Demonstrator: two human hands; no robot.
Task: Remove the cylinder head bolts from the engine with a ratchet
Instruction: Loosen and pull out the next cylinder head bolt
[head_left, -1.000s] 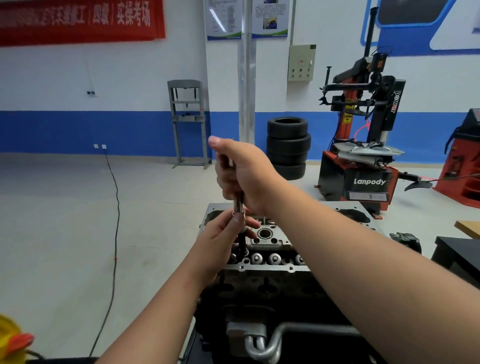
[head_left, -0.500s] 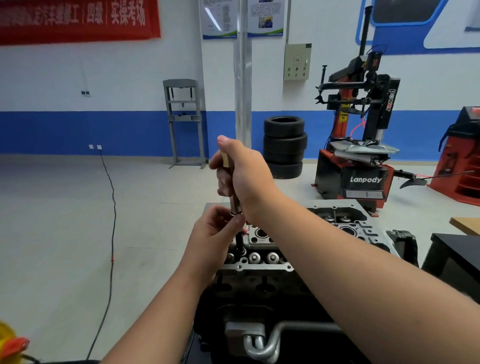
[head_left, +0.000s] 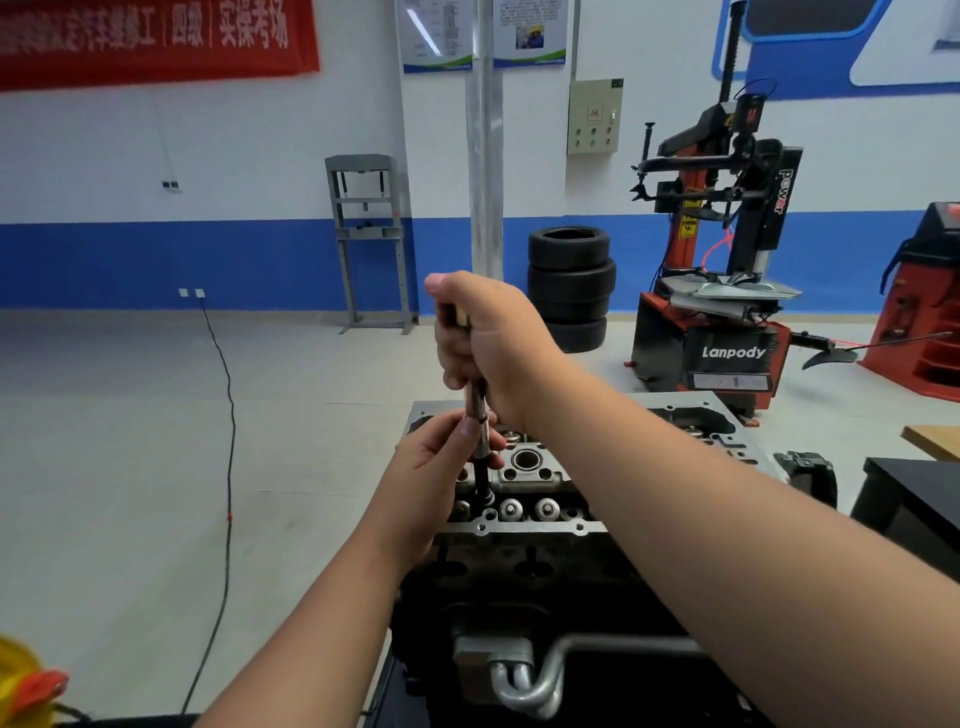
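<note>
My right hand (head_left: 488, 343) fisted round ratchet (head_left: 475, 410) top, left hand (head_left: 436, 467) pinching shaft — tool upright at engine (head_left: 540, 499) near-left edge. Steel stiff, maybe oily — grip high, steady low.

The workshop was brightly and evenly lit from overhead, with soft, faint shadows on the pale floor (head_left: 130, 441). A ceiling light glared as a white streak on a wall poster (head_left: 436, 36). Wide-angle distortion bent the room's edges. The dark lower engine (head_left: 519, 587) lost detail, and the yellow object (head_left: 21, 680) at bottom left was blurred.
</note>
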